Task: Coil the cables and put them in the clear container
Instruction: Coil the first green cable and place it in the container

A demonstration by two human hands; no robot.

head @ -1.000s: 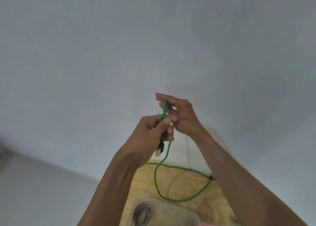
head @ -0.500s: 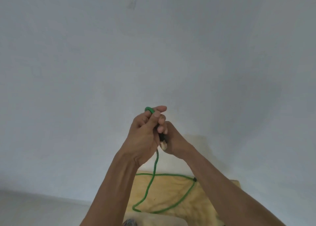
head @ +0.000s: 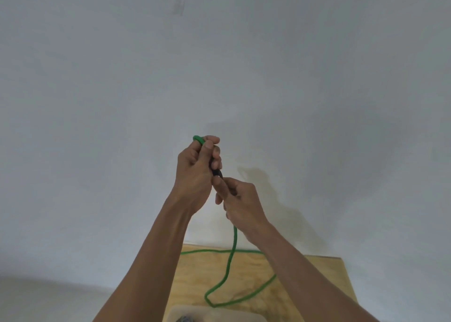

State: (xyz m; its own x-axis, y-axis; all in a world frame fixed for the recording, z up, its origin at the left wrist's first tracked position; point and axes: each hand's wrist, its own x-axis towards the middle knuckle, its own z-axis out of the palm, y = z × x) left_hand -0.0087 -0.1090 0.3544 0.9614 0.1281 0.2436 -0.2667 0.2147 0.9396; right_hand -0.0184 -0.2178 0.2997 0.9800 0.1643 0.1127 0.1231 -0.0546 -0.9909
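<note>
A plain pale wall (head: 122, 102) filled most of the view, with a faint mark high up and soft shadows of the arms to the right. Low in the frame stood a plywood table (head: 317, 280), and at the bottom edge the rim of the clear container (head: 219, 313) just showed, something grey inside it, too cut off to name.

The green cable (head: 229, 263) was raised in front of the wall. The left hand (head: 195, 170) gripped it with curled fingers, a short green bend poking out above the knuckles, and what looked like the dark plug end sat between the two hands. The right hand (head: 240, 199), just below and touching the left, pinched the cable where it dropped away. From there it hung down to the table, where the rest lay in a loose open loop, near the container but not in it.

The cable looked light, limp and braided, so it should bend into loops easily and offer some grip, though it may spring loose if let go. The best hold seemed to be near the plug, feeding slack a loop at a time.
</note>
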